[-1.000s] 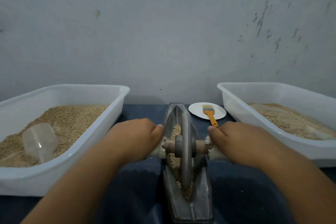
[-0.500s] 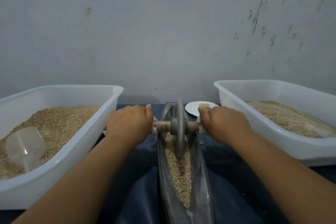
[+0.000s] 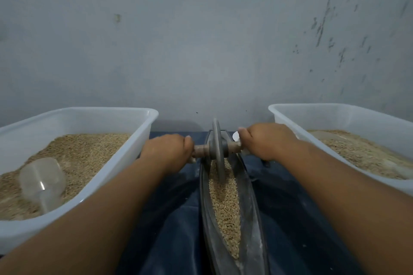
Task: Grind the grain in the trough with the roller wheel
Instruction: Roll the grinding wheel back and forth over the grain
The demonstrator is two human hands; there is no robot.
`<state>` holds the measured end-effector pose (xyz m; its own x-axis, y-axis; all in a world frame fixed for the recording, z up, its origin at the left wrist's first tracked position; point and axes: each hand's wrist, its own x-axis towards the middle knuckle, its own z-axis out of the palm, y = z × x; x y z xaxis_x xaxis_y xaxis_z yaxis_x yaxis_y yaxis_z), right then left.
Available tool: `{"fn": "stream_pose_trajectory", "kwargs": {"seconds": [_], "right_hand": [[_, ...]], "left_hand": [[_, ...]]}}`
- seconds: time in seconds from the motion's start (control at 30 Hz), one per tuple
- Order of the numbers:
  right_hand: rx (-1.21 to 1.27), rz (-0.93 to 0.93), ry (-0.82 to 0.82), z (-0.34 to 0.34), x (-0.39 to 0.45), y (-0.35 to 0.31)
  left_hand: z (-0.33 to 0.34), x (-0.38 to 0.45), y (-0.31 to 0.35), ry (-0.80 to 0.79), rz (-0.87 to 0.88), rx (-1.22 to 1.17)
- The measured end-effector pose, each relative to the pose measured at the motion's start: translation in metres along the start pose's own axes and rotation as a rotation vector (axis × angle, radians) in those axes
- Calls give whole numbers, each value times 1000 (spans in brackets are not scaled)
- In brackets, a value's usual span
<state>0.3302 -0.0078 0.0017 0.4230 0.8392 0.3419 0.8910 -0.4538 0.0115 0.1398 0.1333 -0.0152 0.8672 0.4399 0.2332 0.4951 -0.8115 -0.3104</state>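
Your left hand [image 3: 166,152] and right hand [image 3: 267,140] each curl around the axle ends of the roller wheel [image 3: 217,147], upright at the far end of the trough [image 3: 252,207], which runs lengthwise away from you.

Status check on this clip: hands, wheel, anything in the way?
Left hand and right hand grip the axle. Roller wheel upright at the trough's far end, grain behind it. Nothing blocks the trough.
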Motion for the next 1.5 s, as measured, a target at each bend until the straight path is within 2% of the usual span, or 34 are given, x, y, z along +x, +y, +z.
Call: {"fn": "stream_pose_trajectory", "kwargs": {"seconds": [0.1,0.17,0.27,0.43,0.6,0.8,0.9,1.0,1.2,1.3,1.5], "right_hand": [[-90,15,2,-6,-26,-13],[-114,6,46,-9,-45,-18],[-157,18,27,-17,-74,-22],[-124,39,127,-38,-119,-30],[-56,74,108,-51,-138,-30],[-95,152,86,-27,-116,-29],[-48,200,129,-14,-91,-27],[-22,207,172,-3,-61,-21],[-7,221,122,8,-5,-5],[-3,213,175,13,0,-1],[-33,175,100,6,-30,-6]], "left_hand": [[-6,-25,5,-42,14,34],[-10,-43,11,-22,7,53],[-17,-67,18,0,-2,65],[-34,-104,24,86,-6,107],[-43,-117,30,172,-28,175],[-26,-89,30,125,-70,160],[-10,-64,24,106,-106,136],[2,-37,17,112,-148,121],[13,6,8,165,-191,151],[17,14,8,207,-200,172],[12,-10,11,177,-106,181]]}}
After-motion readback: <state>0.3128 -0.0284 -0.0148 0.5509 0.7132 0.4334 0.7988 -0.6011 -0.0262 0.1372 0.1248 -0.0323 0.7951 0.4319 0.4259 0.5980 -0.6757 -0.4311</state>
